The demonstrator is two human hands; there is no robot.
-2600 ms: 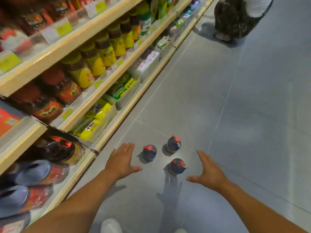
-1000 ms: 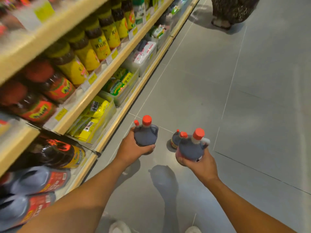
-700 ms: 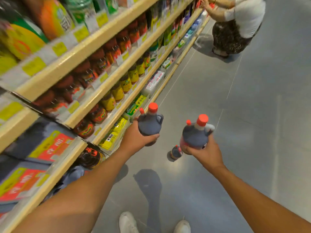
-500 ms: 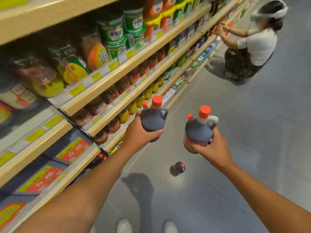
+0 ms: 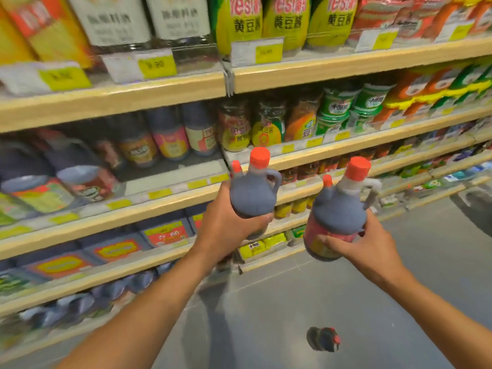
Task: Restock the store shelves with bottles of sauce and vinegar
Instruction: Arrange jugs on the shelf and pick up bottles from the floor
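Lifted both dark plastic jugs up to shelf height now, view swung round onto the wooden shelves (image 5: 170, 194). Left hand (image 5: 226, 225) wrapped round the left red-capped sauce jug (image 5: 253, 193), frame centre. Right hand (image 5: 364, 249) gripping the right red-capped sauce jug (image 5: 338, 211) low on its label. Third dark jug (image 5: 322, 339) down on the grey floor, lower right.

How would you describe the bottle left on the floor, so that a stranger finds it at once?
Look at the grey floor in front of the shelves. One dark bottle with a red cap stands there alone, below the right hand. The two like it are held up in the hands.
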